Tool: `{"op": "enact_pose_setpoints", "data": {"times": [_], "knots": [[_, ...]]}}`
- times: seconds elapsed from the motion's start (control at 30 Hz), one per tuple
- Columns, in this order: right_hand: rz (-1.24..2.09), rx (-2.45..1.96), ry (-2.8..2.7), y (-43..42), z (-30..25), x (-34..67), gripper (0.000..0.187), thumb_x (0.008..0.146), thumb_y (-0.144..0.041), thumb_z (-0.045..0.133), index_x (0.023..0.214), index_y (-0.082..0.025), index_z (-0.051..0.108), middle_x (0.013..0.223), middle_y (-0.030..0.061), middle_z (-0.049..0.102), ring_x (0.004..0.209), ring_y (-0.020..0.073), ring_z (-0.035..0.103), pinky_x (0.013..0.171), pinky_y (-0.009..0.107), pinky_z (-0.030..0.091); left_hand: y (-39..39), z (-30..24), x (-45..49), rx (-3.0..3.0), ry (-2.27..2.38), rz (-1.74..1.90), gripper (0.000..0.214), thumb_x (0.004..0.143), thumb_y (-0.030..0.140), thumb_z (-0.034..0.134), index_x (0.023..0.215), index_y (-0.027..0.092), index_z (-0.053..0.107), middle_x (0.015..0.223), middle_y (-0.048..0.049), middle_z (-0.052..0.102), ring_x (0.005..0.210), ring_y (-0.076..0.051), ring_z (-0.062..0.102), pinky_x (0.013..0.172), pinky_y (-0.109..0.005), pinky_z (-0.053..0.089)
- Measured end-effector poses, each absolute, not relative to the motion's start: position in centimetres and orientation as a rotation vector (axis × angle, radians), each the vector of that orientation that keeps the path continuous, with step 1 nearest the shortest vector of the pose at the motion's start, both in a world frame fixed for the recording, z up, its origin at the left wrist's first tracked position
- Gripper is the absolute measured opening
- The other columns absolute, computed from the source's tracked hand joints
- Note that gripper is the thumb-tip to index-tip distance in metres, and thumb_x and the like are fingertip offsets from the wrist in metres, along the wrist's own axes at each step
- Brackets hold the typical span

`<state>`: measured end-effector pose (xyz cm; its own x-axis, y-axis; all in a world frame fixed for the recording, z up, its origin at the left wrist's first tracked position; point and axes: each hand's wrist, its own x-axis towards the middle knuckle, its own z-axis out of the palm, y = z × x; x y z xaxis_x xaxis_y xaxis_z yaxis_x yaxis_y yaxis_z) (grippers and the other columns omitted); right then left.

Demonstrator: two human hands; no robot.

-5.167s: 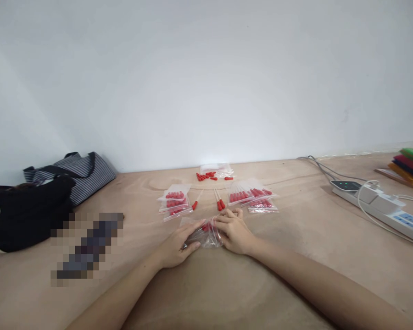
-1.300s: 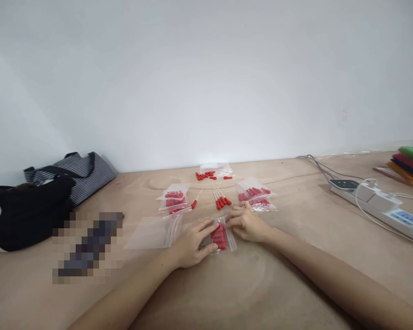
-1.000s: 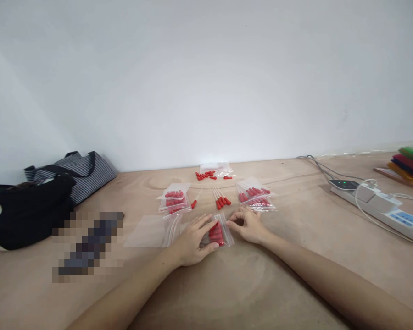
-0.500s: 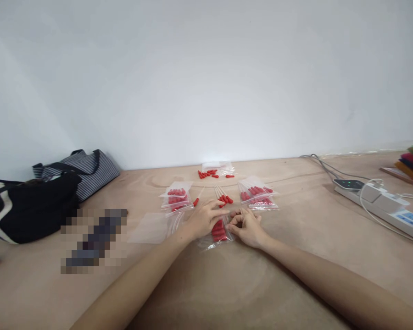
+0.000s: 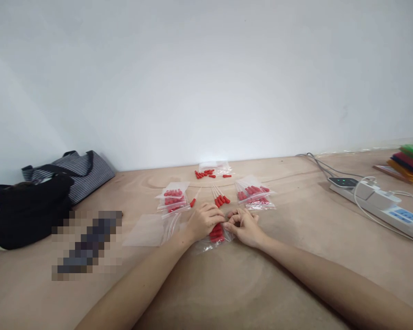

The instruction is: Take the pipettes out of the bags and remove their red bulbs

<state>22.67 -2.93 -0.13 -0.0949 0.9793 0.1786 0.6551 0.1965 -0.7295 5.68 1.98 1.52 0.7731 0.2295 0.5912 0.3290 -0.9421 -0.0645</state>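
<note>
Clear plastic bag [image 5: 209, 247] of red pieces [image 5: 216, 234] lies on the surface [image 5: 223, 288], partly under my left hand [image 5: 204, 221], its grip unclear to me; my right hand [image 5: 246, 227] pinches the bag's right edge.

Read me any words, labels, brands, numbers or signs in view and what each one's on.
Nothing is legible.
Blue panel on the power strip: any marks too small to read.
Black-topped device: green lights, too small to make out.
Zip bag at the left hand: no lettering visible.
</note>
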Motion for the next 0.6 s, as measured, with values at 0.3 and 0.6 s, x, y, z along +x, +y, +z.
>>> {"op": "enact_pose_setpoints", "data": {"times": [0.3,0.6], "knots": [[0.661,-1.548,-1.863,-2.71,0.10,23.06,0.029,0.075,-0.041,0.049,0.057,-0.023,0.062,0.093,-0.0018,0.061,0.093,0.0221,0.046,0.080,0.043,0.023,1.71,1.41,5.44,-2.763,-0.440,-0.985,0.026,0.085,0.013,0.038,0.076,0.019,0.062,0.082,0.0018,0.067,0.077,-0.013,0.053,0.070,-0.028,0.040],[0.590,-1.530,-1.959,-2.87,0.29,22.87,0.023,0.074,-0.035,0.049,0.060,-0.022,0.062,0.096,-0.0008,0.060,0.093,0.0206,0.045,0.079,0.041,0.023,1.67,1.37,5.41,-2.768,-0.434,-0.986,0.026,0.085,0.012,0.039,0.075,0.019,0.062,0.080,0.0018,0.067,0.076,-0.013,0.053,0.068,-0.027,0.041]]}}
